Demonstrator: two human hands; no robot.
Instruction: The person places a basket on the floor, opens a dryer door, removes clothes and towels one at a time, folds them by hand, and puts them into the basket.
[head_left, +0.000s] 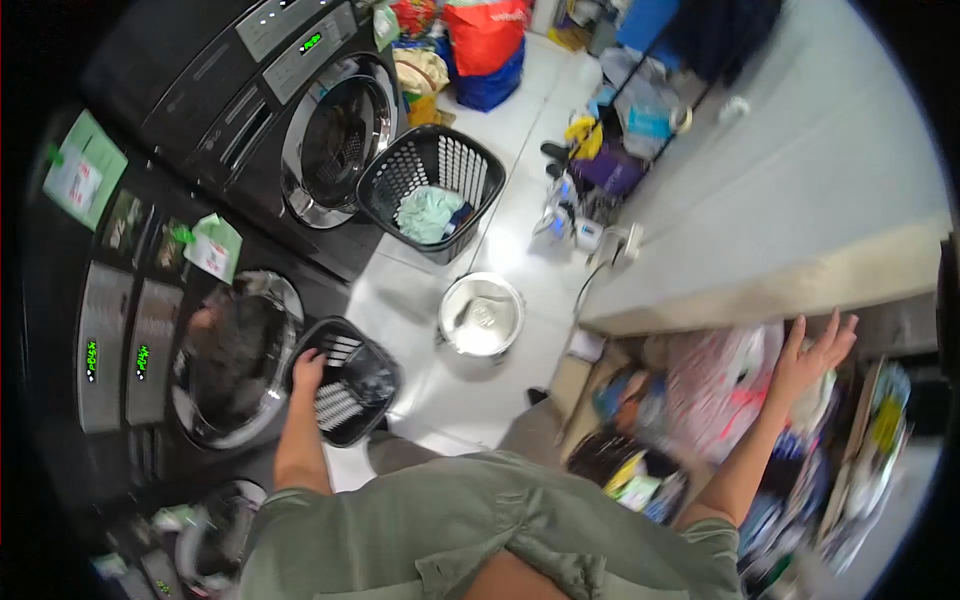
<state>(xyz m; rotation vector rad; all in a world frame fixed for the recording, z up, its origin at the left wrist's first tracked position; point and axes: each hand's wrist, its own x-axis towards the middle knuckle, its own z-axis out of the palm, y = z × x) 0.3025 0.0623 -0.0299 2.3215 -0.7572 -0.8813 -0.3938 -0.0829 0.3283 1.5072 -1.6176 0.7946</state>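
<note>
My left hand [308,372] is closed over the rim of a small black laundry basket [332,424], which has slotted sides and a dark item inside. Beside that basket is the round glass door [238,360] of a dark front-loading washing machine. On the other side, my right hand [818,352] is raised with its fingers spread and holds nothing. It is at the lower edge of a pale wall panel [780,200]; whether it touches the edge I cannot tell. Below and beside it is a pinkish-white plastic bag [715,390] on a crowded shelf.
A larger black basket [385,190] holds pale green cloth [432,213]. A round silver-white stool or container [482,315] stands on the tiled floor [420,400]. Red and blue bags [485,50] stand at the back. A cable [590,285] runs by the wall.
</note>
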